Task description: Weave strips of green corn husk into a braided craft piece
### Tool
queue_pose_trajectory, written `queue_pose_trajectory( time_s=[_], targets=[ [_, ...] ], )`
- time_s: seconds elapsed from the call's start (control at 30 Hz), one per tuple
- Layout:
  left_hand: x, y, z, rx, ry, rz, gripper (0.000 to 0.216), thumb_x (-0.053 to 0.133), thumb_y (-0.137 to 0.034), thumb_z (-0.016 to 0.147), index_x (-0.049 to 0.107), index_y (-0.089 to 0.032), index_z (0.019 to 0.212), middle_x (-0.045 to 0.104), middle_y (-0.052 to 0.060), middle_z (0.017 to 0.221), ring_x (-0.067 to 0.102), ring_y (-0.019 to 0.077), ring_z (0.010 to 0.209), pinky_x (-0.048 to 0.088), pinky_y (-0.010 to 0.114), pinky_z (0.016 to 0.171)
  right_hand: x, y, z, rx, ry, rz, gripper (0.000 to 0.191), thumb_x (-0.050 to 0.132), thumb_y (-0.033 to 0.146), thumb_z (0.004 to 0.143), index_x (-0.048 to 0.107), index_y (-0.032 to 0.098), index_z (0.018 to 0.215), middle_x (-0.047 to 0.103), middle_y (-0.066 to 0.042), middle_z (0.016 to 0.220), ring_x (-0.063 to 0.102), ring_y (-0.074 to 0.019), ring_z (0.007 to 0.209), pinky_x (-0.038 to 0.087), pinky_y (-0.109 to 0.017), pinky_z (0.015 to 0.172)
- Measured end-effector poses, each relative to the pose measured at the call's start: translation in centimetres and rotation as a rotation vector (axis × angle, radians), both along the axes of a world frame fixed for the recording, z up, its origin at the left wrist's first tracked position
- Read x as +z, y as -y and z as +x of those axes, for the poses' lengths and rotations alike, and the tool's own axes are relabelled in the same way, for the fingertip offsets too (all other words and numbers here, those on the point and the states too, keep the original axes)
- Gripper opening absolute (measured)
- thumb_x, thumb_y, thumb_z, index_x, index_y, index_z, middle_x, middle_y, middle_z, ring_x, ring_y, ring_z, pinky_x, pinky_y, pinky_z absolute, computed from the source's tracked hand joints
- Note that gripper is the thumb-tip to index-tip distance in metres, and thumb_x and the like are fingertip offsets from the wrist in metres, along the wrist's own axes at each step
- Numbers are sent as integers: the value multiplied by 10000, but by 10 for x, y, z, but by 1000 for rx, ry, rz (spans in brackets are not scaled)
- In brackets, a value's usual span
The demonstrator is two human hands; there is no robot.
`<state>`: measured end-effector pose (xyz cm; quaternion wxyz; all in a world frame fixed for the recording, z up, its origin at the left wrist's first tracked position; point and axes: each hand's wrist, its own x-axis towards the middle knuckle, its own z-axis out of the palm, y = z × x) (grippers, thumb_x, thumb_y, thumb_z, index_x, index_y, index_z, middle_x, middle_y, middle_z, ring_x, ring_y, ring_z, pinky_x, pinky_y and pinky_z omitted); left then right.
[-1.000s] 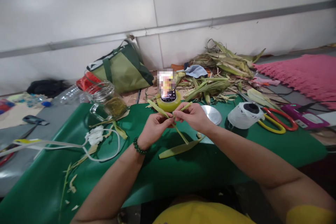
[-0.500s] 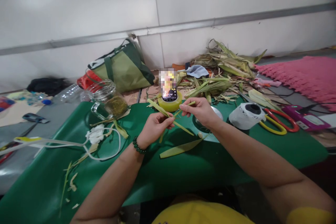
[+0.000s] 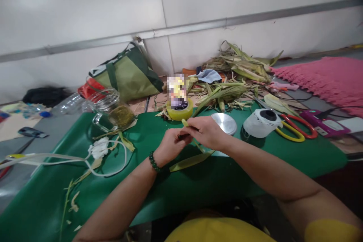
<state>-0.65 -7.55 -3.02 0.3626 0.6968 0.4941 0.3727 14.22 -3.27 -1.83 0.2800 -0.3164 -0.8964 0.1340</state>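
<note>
Over the green mat (image 3: 198,185) my left hand (image 3: 169,144) and my right hand (image 3: 207,132) meet, both pinched on a thin green leaf strip (image 3: 185,122). Only a short folded end of the strip sticks up between the fingers. A beaded bracelet (image 3: 153,162) circles my left wrist. Below the hands a wider pale leaf piece (image 3: 189,162) lies flat on the mat. Just beyond the hands a phone (image 3: 177,92) stands in a yellow tape roll (image 3: 179,112).
A glass jar (image 3: 112,110) lies on its side at left, near a white cord (image 3: 93,159). A silver lid (image 3: 225,123), white tape roll (image 3: 262,123) and scissors (image 3: 295,131) sit right. Corn husks (image 3: 235,75), a green bag (image 3: 127,75) and pink fabric (image 3: 326,77) lie behind.
My hands have come together; the strip that stretched out between them half a second ago is now folded short between the fingers. The view shifted slightly.
</note>
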Motion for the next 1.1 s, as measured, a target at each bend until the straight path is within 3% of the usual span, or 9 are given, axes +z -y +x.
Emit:
queue_pose_trajectory(
  time_s=[0.2, 0.33, 0.43, 0.53, 0.63, 0.7, 0.93, 1.1],
  targets=[
    [-8, -3, 1, 7, 47, -61, 204, 627, -286, 696, 686, -139, 568, 647, 5, 588, 548, 156, 604, 447, 265, 625, -4, 5, -7, 14, -48, 58, 281, 497, 244, 868, 494, 169, 597, 518, -5, 591, 443, -125, 595, 280, -248, 587],
    [-6, -4, 2, 8, 174, -181, 212, 704, -336, 637, 668, -141, 563, 622, 9, 564, 546, 150, 580, 468, 274, 608, -1, 3, -9, 28, -130, -92, 275, 493, 256, 869, 523, 165, 611, 528, 13, 586, 447, -107, 564, 300, -224, 562],
    [1, -3, -1, -16, 287, -344, 311, 731, -448, 621, 702, -142, 667, 649, 33, 604, 581, 154, 584, 495, 276, 603, 7, -4, -3, 42, -230, -129, 234, 452, 298, 898, 614, 156, 807, 630, -22, 749, 533, -128, 673, 366, -219, 618],
    [8, -3, -7, -3, 362, -416, 424, 693, -549, 643, 714, -133, 720, 666, 56, 640, 595, 145, 597, 501, 264, 612, 16, -12, 8, 99, -132, -39, 270, 434, 312, 918, 646, 149, 954, 672, -83, 932, 574, -183, 861, 400, -269, 742],
    [11, -4, -12, 22, 354, -395, 404, 693, -523, 664, 704, -122, 709, 646, 44, 632, 574, 126, 591, 489, 244, 605, 22, -19, 21, 177, 109, -91, 271, 493, 349, 897, 685, 158, 898, 693, -70, 826, 602, -182, 763, 408, -266, 674],
    [12, -5, -14, 18, 292, -366, 349, 727, -459, 653, 706, -120, 732, 630, 28, 620, 553, 118, 581, 471, 232, 583, 23, -23, 27, 246, 158, -138, 227, 542, 332, 873, 698, 171, 904, 704, -57, 829, 619, -170, 749, 413, -249, 654],
    [14, -6, -15, -20, 134, -241, 293, 690, -404, 691, 717, -117, 742, 629, 29, 608, 519, 123, 568, 429, 228, 548, 17, -29, 33, 332, 93, -82, 195, 540, 246, 865, 704, 157, 809, 691, -53, 772, 608, -149, 711, 426, -238, 646],
    [18, -7, -19, 87, 157, -221, 258, 708, -390, 663, 710, -132, 680, 619, 15, 557, 532, 129, 541, 451, 235, 543, 2, -46, 29, 271, 6, -72, 203, 528, 272, 876, 693, 176, 807, 687, -40, 773, 604, -147, 735, 436, -247, 683]
  ],
)
